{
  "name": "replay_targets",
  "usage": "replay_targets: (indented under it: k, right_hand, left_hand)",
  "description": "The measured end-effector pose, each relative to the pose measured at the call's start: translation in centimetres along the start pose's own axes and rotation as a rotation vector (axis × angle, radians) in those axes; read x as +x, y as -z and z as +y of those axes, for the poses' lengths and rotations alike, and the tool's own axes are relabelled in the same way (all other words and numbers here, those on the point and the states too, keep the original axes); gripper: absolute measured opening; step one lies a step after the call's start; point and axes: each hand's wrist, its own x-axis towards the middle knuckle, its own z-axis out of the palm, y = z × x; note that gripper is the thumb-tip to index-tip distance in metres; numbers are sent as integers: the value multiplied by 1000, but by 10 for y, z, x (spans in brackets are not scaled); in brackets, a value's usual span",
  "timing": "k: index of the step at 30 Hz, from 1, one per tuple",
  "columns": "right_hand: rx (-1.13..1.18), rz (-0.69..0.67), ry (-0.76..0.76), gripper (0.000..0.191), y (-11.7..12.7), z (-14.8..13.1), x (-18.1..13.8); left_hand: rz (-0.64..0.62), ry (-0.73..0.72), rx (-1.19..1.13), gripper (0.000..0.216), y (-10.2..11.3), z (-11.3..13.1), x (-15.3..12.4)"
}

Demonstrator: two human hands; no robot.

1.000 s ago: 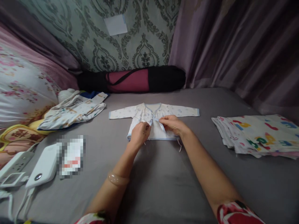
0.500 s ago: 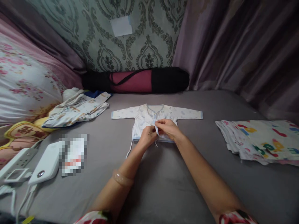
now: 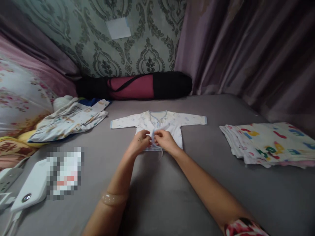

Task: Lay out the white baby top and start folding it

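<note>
A small white baby shirt (image 3: 172, 122) with pale blue trim lies flat on the grey bed sheet (image 3: 167, 190), sleeves spread to both sides. Both hands meet over its lower front. My left hand (image 3: 140, 143) is closed in a pinch on one thin tie string of the shirt. Close beside it, my right hand (image 3: 164, 141) pinches the other tie string (image 3: 161, 151), whose end hangs below the hem. A clear bangle (image 3: 113, 198) circles my left wrist.
A stack of folded colourful printed cloths (image 3: 268, 143) lies at the right. Loose baby clothes (image 3: 69, 118) are heaped at the left by a floral pillow (image 3: 19, 95). A white power bank (image 3: 31, 188) and a power strip (image 3: 6, 178) sit front left. A red-black roll bag (image 3: 134, 86) lies along the wall.
Both hands have drawn together over the shirt's lower front, fingers now almost touching around the tie strings. The loose string at the shirt's left hem is no longer seen.
</note>
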Motion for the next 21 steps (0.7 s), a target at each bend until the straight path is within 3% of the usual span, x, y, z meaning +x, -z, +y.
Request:
replay_targets:
  k: [4, 7, 9, 14, 18, 21]
  right_hand:
    - [-471, -162, 295, 21, 4, -10, -22]
    - [-670, -258, 362, 24, 12, -25, -38]
    - [-754, -220, 344, 28, 18, -32, -43]
    - [-993, 120, 254, 38, 27, -20, -38]
    - [-1130, 126, 170, 54, 36, 12, -40]
    - [-1140, 93, 141, 58, 49, 34, -48]
  left_hand:
    - [42, -34, 128, 26, 1, -4, 1]
    - [94, -104, 282, 28, -3, -6, 0]
    - [124, -152, 350, 32, -7, -7, -1]
    - [147, -251, 433, 43, -19, -11, -3]
    - [67, -284, 463, 44, -22, -16, -4]
    - [37, -250, 501, 30, -22, -17, -3]
